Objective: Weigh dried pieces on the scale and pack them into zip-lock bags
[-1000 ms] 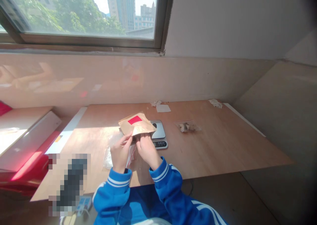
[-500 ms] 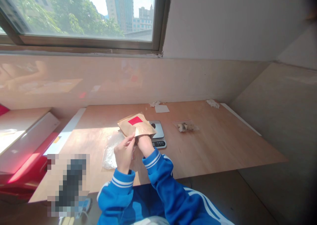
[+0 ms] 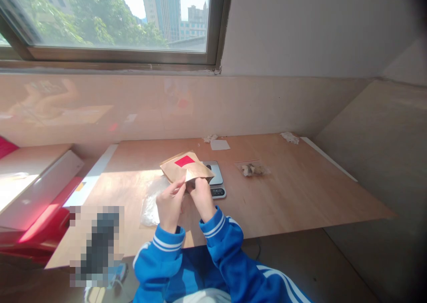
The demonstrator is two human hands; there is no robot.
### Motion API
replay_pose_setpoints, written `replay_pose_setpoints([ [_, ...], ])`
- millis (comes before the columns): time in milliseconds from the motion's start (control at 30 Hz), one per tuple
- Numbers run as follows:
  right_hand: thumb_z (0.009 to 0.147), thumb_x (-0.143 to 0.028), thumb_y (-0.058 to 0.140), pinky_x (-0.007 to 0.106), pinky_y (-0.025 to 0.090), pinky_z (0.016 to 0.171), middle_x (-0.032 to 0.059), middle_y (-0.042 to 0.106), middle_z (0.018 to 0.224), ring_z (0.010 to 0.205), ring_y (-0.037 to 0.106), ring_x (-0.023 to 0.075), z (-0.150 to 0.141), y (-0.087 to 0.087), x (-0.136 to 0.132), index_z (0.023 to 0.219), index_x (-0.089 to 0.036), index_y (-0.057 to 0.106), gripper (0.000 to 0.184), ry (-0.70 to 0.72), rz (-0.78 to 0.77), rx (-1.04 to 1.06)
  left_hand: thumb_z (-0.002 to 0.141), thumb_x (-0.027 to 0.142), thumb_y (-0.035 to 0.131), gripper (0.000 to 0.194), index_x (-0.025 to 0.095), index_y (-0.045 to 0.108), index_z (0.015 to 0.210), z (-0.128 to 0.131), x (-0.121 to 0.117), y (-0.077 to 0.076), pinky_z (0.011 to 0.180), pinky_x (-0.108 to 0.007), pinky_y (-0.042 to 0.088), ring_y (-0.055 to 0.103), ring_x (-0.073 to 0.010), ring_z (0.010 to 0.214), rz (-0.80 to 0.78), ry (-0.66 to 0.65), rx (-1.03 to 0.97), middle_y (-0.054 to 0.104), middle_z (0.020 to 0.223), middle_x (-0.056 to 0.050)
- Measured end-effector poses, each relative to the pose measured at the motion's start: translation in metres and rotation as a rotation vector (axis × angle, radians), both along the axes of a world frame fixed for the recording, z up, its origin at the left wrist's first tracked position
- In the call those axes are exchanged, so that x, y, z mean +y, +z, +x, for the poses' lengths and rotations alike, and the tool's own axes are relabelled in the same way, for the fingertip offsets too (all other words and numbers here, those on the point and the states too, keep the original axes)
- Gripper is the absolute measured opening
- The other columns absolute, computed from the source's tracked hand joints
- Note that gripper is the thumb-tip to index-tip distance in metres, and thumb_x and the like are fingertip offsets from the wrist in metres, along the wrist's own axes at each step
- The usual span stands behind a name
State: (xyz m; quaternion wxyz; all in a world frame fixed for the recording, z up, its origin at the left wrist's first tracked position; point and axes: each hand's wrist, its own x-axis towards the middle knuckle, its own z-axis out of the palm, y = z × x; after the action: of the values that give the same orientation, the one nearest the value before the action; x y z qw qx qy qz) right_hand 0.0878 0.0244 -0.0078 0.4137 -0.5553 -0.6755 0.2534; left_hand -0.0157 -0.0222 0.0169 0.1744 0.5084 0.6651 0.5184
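A brown paper bag (image 3: 173, 171) with a red label (image 3: 184, 161) is held up in front of me, its mouth towards me. My left hand (image 3: 169, 204) pinches the near edge of that mouth between thumb and fingers. At the right part of the opening, my right hand (image 3: 203, 197) has its fingers curled against the rim; its fingertips are partly hidden there. Behind the bag sits a digital kitchen scale (image 3: 218, 192), partly covered, with a small dark piece on its plate. A clear plastic bag (image 3: 150, 207) lies beside my left hand.
To the right on the wooden table (image 3: 293, 191) lies a clear zip bag with pale brown pieces (image 3: 252, 169). White paper (image 3: 220, 145) and crumpled tissues (image 3: 289, 137) are along the wall. A blurred dark object (image 3: 100, 245) is at the left front, near red furniture.
My right hand has drawn back a little from inside the paper bag, so more of its fingers show. My left hand keeps its pinch. The view has shifted slightly.
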Motion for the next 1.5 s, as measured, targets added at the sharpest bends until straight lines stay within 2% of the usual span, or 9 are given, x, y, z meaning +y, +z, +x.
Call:
replay_pose_setpoints([
  [167,0.082,-0.009,0.057,0.037,0.053,0.09,0.0116,0.072,0.106,0.098,0.068,0.0254,0.005,0.004,-0.005,0.106,-0.016,0.071,0.029,-0.002,-0.047,0.09,0.077,0.03,0.069,0.014,0.028,0.079,0.086,0.0,0.001,0.004,0.068,-0.023,0.056,0.074,-0.0182,0.073,0.006,0.022,0.025,0.078,0.079,0.002],
  [433,0.079,-0.01,0.057,0.037,0.055,0.09,0.0093,0.067,0.106,0.099,0.066,0.0228,0.012,0.003,-0.015,0.102,-0.019,0.073,0.03,0.035,0.011,0.308,0.077,0.031,0.068,0.016,0.027,0.079,0.088,-0.003,0.004,0.007,0.066,-0.024,0.056,0.074,-0.0182,0.071,0.004,0.049,0.048,0.077,0.078,0.001],
  [700,0.078,-0.024,0.066,0.031,0.06,0.08,0.0058,0.067,0.102,0.092,0.068,0.019,0.055,0.018,-0.019,0.106,-0.023,0.075,0.029,0.17,-0.102,0.575,0.077,0.032,0.065,0.019,0.026,0.078,0.09,-0.01,0.013,0.014,0.068,-0.026,0.056,0.073,-0.0188,0.07,0.029,0.073,0.048,0.077,0.079,0.0],
  [833,0.075,-0.028,0.075,0.03,0.059,0.077,0.0043,0.07,0.1,0.084,0.068,0.0166,0.084,0.018,-0.018,0.107,-0.024,0.075,0.032,0.209,-0.142,0.698,0.076,0.035,0.065,0.021,0.026,0.078,0.09,-0.021,0.018,0.016,0.072,-0.027,0.056,0.073,-0.0181,0.07,0.029,0.091,0.034,0.077,0.08,0.0],
  [967,0.074,-0.032,0.078,0.032,0.058,0.077,0.0028,0.074,0.09,0.074,0.067,0.0154,0.105,0.0,-0.012,0.109,-0.024,0.074,0.037,0.136,-0.227,0.769,0.075,0.035,0.066,0.021,0.026,0.078,0.09,-0.038,0.02,0.018,0.075,-0.027,0.056,0.073,-0.0183,0.073,0.013,0.147,0.016,0.077,0.082,0.001],
  [1100,0.072,-0.034,0.078,0.036,0.056,0.083,0.0054,0.075,0.096,0.083,0.069,0.0187,0.106,-0.03,0.011,0.112,-0.021,0.072,0.043,0.037,-0.222,0.755,0.074,0.036,0.066,0.022,0.026,0.078,0.09,-0.046,0.02,0.018,0.08,-0.028,0.055,0.073,-0.019,0.077,0.001,0.146,-0.025,0.078,0.085,0.001],
  [1233,0.073,-0.035,0.073,0.035,0.055,0.085,0.0092,0.072,0.11,0.099,0.066,0.0223,0.096,-0.053,0.036,0.109,-0.019,0.074,0.039,0.043,-0.107,0.579,0.074,0.036,0.066,0.022,0.026,0.078,0.09,-0.044,0.017,0.017,0.079,-0.028,0.056,0.074,-0.0195,0.079,0.001,0.135,-0.027,0.078,0.085,0.001],
  [1333,0.079,-0.036,0.068,0.033,0.054,0.083,0.009,0.069,0.113,0.1,0.064,0.0214,0.095,-0.063,0.044,0.111,-0.021,0.074,0.036,0.083,-0.042,0.418,0.074,0.035,0.066,0.02,0.027,0.078,0.09,-0.042,0.015,0.017,0.076,-0.026,0.056,0.074,-0.0191,0.078,-0.016,0.131,-0.008,0.077,0.083,0.002],
  [1500,0.086,-0.039,0.061,0.031,0.053,0.071,0.0091,0.061,0.101,0.089,0.059,0.0198,0.107,-0.074,0.047,0.115,-0.021,0.072,0.035,-0.128,0.125,0.197,0.075,0.035,0.066,0.02,0.028,0.078,0.089,-0.041,0.014,0.017,0.077,-0.026,0.056,0.074,-0.0193,0.079,-0.016,0.127,0.003,0.078,0.084,0.002],
])
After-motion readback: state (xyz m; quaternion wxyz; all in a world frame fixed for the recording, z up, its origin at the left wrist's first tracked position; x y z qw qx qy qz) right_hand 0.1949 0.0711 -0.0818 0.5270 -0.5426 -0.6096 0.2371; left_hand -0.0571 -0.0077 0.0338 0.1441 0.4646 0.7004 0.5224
